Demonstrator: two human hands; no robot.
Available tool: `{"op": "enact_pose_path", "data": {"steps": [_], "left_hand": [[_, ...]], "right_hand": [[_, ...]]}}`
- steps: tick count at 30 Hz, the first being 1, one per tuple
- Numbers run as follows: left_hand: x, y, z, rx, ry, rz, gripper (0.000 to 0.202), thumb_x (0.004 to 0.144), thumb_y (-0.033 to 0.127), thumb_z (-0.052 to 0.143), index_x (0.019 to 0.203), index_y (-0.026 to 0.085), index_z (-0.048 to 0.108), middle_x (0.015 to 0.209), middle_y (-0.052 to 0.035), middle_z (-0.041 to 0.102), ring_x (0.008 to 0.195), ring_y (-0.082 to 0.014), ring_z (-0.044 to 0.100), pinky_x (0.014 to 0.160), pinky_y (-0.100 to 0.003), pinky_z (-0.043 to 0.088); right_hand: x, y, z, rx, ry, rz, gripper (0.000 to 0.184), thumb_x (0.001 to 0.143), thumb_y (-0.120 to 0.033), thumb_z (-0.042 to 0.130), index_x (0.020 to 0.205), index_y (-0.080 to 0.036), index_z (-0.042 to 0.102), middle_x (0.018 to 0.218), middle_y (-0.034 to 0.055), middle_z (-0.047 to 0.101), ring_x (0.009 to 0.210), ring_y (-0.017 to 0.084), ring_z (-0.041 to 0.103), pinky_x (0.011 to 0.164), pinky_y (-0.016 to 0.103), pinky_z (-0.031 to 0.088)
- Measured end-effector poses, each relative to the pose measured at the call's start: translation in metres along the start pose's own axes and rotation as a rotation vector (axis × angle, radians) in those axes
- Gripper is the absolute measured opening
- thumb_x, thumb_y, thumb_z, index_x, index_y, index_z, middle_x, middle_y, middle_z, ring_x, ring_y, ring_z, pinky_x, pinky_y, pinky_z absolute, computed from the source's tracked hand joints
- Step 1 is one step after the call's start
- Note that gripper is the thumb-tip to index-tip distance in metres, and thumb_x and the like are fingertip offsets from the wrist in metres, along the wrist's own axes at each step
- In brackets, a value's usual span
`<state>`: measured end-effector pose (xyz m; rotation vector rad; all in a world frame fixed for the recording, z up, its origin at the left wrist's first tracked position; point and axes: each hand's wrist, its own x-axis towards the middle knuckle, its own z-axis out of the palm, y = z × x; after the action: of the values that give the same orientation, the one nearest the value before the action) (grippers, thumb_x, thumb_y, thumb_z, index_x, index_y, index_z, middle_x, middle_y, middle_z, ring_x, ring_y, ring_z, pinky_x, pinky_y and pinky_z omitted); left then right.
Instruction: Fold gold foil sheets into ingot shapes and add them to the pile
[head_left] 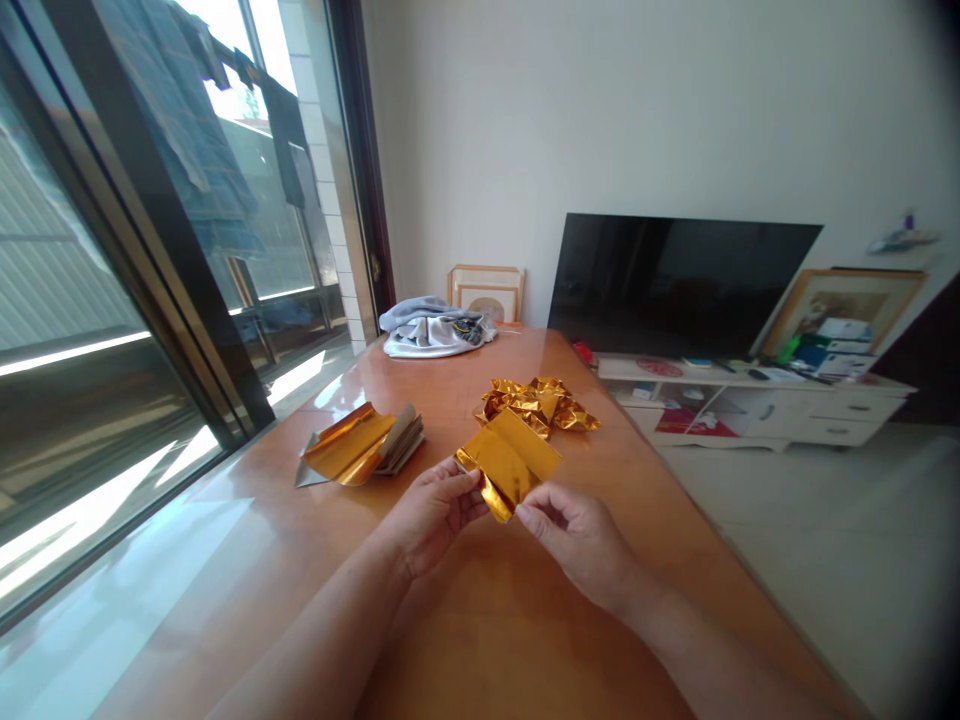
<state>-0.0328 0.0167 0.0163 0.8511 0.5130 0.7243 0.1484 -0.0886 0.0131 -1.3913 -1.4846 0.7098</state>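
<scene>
1. Biggest thing here is the glossy brown table [450,640]; everything gold is on it or right above it;
2. big dark TV [682,285] past the table's far right end;
3. cloth bundle [435,335], grey and white, at the far end;
4. crumpled gold foil pile [525,405] (shiny as heck), just beyond the hands;
5. paper stack [405,440] off to the left, a curled gold piece [349,445] lying against it;
6. right hand [574,535], fingers curled, thumb and forefinger pinched on the gold sheet's [506,455] lower corner;
7. left hand [439,510], half-curled, thumb clamping that sheet's left edge;
8. the sheet itself, partly folded, held between both hands over the table
</scene>
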Motion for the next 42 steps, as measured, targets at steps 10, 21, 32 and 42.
{"op": "enact_pose_path", "data": {"steps": [10, 21, 32, 42], "left_hand": [[0.000, -0.006, 0.003, 0.421, 0.104, 0.261, 0.017, 0.083, 0.029, 0.069, 0.091, 0.016, 0.061, 0.088, -0.0032, 0.068, 0.077, -0.0147, 0.063, 0.075, -0.028, 0.051], [-0.022, 0.006, 0.022, 1.745, -0.051, 0.649, 0.023, 0.095, 0.021, 0.047, 0.108, 0.022, 0.066, 0.093, -0.0072, 0.065, 0.088, -0.0214, 0.058, 0.077, -0.034, 0.040], [-0.026, 0.010, 0.031, 1.916, -0.112, 0.642, 0.027, 0.101, 0.028, 0.042, 0.106, 0.025, 0.068, 0.096, -0.0089, 0.065, 0.090, -0.0232, 0.055, 0.080, -0.038, 0.037], [-0.018, 0.006, 0.017, 1.877, 0.022, 0.630, 0.018, 0.097, 0.025, 0.047, 0.097, 0.023, 0.065, 0.095, -0.0069, 0.063, 0.091, -0.0223, 0.056, 0.076, -0.034, 0.036]], "right_hand": [[0.001, 0.004, -0.002, -0.129, 0.100, -0.064, 0.022, 0.095, -0.038, 0.057, 0.085, -0.021, 0.065, 0.076, 0.0006, 0.064, 0.070, 0.015, 0.057, 0.064, 0.025, 0.047], [-0.010, -0.016, -0.007, -0.699, 0.281, -0.525, 0.045, 0.092, -0.020, 0.061, 0.136, -0.027, 0.055, 0.121, 0.0108, 0.064, 0.111, 0.025, 0.063, 0.093, 0.038, 0.054], [-0.006, -0.009, -0.005, -0.766, 0.219, -0.466, 0.017, 0.094, -0.019, 0.057, 0.103, -0.025, 0.069, 0.094, 0.0068, 0.066, 0.087, 0.021, 0.063, 0.079, 0.031, 0.050], [-0.004, -0.003, -0.011, -0.793, 0.225, -0.456, 0.016, 0.096, -0.017, 0.051, 0.092, -0.023, 0.066, 0.086, 0.0053, 0.063, 0.081, 0.019, 0.059, 0.075, 0.031, 0.044]]}}
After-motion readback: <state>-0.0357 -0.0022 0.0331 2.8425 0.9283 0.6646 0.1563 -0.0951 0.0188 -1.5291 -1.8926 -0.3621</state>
